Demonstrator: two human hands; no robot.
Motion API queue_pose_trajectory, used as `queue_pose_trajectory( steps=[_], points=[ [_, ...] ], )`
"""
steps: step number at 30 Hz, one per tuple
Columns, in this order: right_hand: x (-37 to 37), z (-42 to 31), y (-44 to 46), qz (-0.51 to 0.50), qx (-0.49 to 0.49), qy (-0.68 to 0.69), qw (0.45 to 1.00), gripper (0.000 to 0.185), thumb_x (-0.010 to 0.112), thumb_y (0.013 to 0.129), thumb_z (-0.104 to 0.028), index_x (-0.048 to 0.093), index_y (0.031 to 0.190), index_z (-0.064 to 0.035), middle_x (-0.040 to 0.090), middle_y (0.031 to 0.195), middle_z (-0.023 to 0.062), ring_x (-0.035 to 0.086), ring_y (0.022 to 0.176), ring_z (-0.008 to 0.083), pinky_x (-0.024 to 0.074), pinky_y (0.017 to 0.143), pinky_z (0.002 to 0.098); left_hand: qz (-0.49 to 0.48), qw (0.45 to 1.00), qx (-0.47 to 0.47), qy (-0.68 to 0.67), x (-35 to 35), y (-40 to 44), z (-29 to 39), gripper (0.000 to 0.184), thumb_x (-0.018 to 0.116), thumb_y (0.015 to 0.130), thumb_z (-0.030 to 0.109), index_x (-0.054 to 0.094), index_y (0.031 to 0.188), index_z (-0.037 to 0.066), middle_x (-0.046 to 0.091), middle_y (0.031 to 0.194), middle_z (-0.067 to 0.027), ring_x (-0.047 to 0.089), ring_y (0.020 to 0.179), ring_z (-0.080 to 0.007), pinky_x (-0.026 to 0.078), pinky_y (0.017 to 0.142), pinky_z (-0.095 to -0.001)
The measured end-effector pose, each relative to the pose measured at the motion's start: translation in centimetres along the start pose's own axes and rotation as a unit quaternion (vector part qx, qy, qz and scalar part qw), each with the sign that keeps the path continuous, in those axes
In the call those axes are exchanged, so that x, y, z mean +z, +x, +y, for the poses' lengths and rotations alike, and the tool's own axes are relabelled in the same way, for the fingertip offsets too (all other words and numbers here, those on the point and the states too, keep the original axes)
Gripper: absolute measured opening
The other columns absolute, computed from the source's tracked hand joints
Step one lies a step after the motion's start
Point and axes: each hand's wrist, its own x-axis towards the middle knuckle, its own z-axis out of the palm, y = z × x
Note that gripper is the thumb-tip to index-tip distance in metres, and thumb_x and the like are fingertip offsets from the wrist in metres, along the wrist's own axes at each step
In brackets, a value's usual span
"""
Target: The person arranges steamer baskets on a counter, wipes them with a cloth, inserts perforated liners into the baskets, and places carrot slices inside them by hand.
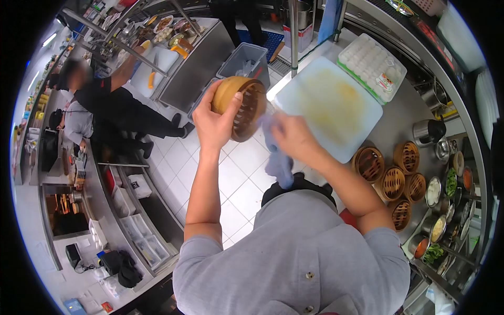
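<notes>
My left hand point(214, 123) grips a round bamboo steamer basket point(231, 97), tilted on its side with the slatted inside turned to the right. The thumb lies over its rim, and the fingers go behind it. A blue-grey cloth point(281, 165) hangs from my right hand point(294, 137), which is closed on it, smeared by motion and close to the basket's open side. Both hands are above the tiled floor, left of a white cutting board point(336, 105) with yellowish stains. More bamboo steamers point(392, 184) stand on the steel counter, right of my right forearm.
Beyond the board is an egg carton point(370, 68). Food bowls point(436, 229) and a metal pitcher point(428, 131) stand at the right. A grey plastic bin point(244, 63) is ahead. Two people point(113, 100) work at the left, one reaching to another board point(156, 71).
</notes>
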Motion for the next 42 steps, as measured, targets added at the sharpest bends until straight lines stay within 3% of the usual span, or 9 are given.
queue_pose_trajectory(
  steps=[5,7,11,16,25,31,38,40,42],
  points=[
    [-1.3,-1.8,1.3,0.081,0.123,0.238,0.96,0.011,0.067,0.085,-0.006,0.063,0.095,-0.0044,0.07,0.093,0.0144,0.066,0.068,0.0296,0.0536,0.061,0.0413,0.019,0.999,-0.029,0.008,0.1,-0.1,0.3,0.055,0.079,0.082,0.028,0.065,0.12,-0.008,0.073,0.102,-0.0187,0.071,0.095,-0.0223,0.054,0.088,-0.0337],
    [0.7,-1.2,2.0,0.257,-0.212,-0.094,0.938,0.011,0.065,0.086,-0.009,0.064,0.097,-0.0063,0.072,0.103,0.0135,0.068,0.069,0.0243,0.0556,0.059,0.0371,-0.005,0.997,-0.032,-0.066,0.6,-0.5,0.8,0.055,0.08,0.081,0.027,0.065,0.12,-0.007,0.073,0.101,-0.0192,0.072,0.093,-0.0222,0.054,0.087,-0.0334],
    [2.3,0.0,-0.4,0.164,-0.092,-0.243,0.951,0.017,0.064,0.082,-0.008,0.061,0.099,-0.0084,0.071,0.095,0.0126,0.068,0.068,0.0264,0.0567,0.06,0.0372,-0.006,0.999,0.008,-0.035,1.2,-1.1,2.4,0.054,0.081,0.08,0.025,0.065,0.121,-0.007,0.074,0.101,-0.0187,0.072,0.093,-0.0221,0.054,0.087,-0.0329],
    [-1.0,-0.2,-2.1,0.143,0.082,0.125,0.978,0.006,0.058,0.091,-0.009,0.056,0.095,-0.0052,0.064,0.081,0.015,0.062,0.07,0.0359,0.0442,0.062,0.0485,0.007,0.992,0.102,-0.079,2.9,-1.2,-0.3,0.05,0.078,0.086,0.019,0.062,0.126,-0.006,0.07,0.113,-0.0166,0.067,0.103,-0.0216,0.052,0.094,-0.0348],
    [-1.1,4.3,-10.4,0.211,0.003,0.181,0.961,0.012,0.062,0.094,-0.013,0.057,0.101,-0.0046,0.052,0.096,0.0127,0.051,0.09,0.0308,0.0342,0.091,0.0426,-0.152,0.971,0.126,-0.137,12.9,-2.5,1.7,0.047,0.076,0.089,0.015,0.06,0.128,-0.007,0.069,0.117,-0.0154,0.064,0.107,-0.0208,0.049,0.098,-0.0343],
    [-11.0,2.3,-23.5,0.315,0.125,0.325,0.883,0.025,0.052,0.104,-0.014,0.058,0.125,-0.0005,0.055,0.099,0.0015,0.054,0.091,0.0122,0.0454,0.082,0.0296,-0.349,0.889,-0.109,-0.275,27.6,-2.6,1.7,0.049,0.074,0.092,0.03,0.062,0.124,-0.006,0.068,0.11,-0.015,0.063,0.097,-0.0164,0.05,0.088,-0.0281],
    [-19.0,-2.4,-36.7,0.555,-0.144,0.427,0.699,0.045,0.056,0.1,-0.026,0.051,0.137,-0.001,0.06,0.129,0.0157,0.061,0.118,0.032,0.0503,0.102,0.0493,-0.45,0.738,-0.289,-0.411,46.6,-7.5,2.4,0.061,0.076,0.09,0.033,0.055,0.127,-0.011,0.067,0.112,-0.0152,0.065,0.1,-0.0213,0.053,0.087,-0.0332],
    [-18.1,2.3,-44.0,0.698,-0.183,0.461,0.516,0.048,0.051,0.101,-0.034,0.052,0.135,0.0005,0.06,0.13,0.0173,0.061,0.117,0.0353,0.0503,0.101,0.0521,-0.464,0.757,-0.283,-0.362,51.1,-9.2,0.0,0.066,0.077,0.088,0.035,0.053,0.129,-0.011,0.065,0.116,-0.0174,0.063,0.107,-0.0242,0.052,0.091,-0.0358],
    [-16.2,3.1,-44.9,0.739,-0.081,0.425,0.516,0.045,0.047,0.102,-0.034,0.055,0.131,0.0004,0.061,0.131,0.0185,0.06,0.117,0.0368,0.0488,0.103,0.0517,-0.466,0.811,-0.238,-0.263,52.0,-11.0,0.3,0.077,0.077,0.086,0.044,0.051,0.135,-0.009,0.056,0.132,-0.0242,0.052,0.127,-0.0355,0.046,0.105,-0.0437]
  ],
)
